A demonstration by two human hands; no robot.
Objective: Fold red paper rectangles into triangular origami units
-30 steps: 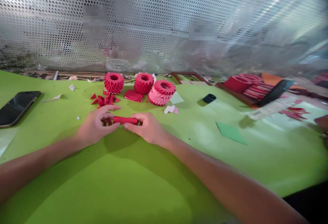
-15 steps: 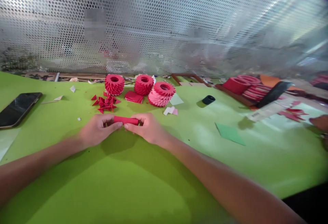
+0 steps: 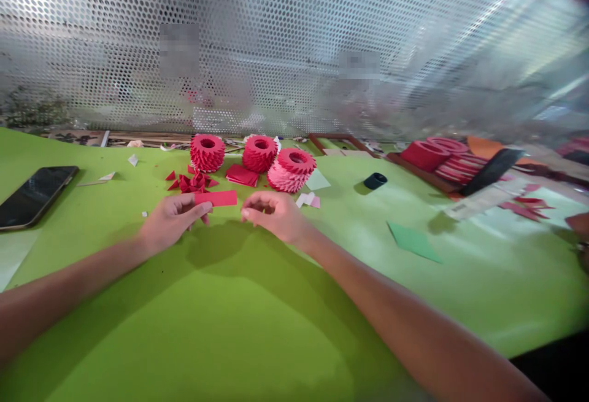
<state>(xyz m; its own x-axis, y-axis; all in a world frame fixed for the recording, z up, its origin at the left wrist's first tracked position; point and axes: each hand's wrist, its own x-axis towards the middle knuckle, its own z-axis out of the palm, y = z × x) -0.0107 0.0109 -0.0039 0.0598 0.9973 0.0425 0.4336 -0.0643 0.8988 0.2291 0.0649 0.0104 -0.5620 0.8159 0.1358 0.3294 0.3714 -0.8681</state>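
Note red paper strip (image 3: 223, 198) above green table (image 3: 230, 328), pinched at one end in left hand (image 3: 171, 216); right hand (image 3: 281, 215) loosely curled, part open, apparently empty, beside free end. Possible slipping or twisting from too light a one-ended pinch

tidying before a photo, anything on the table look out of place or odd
Mildly: white and pink scraps lie loose near the pink-and-red paper ring, unlike the stacked red sheets. Nothing looks spilled.
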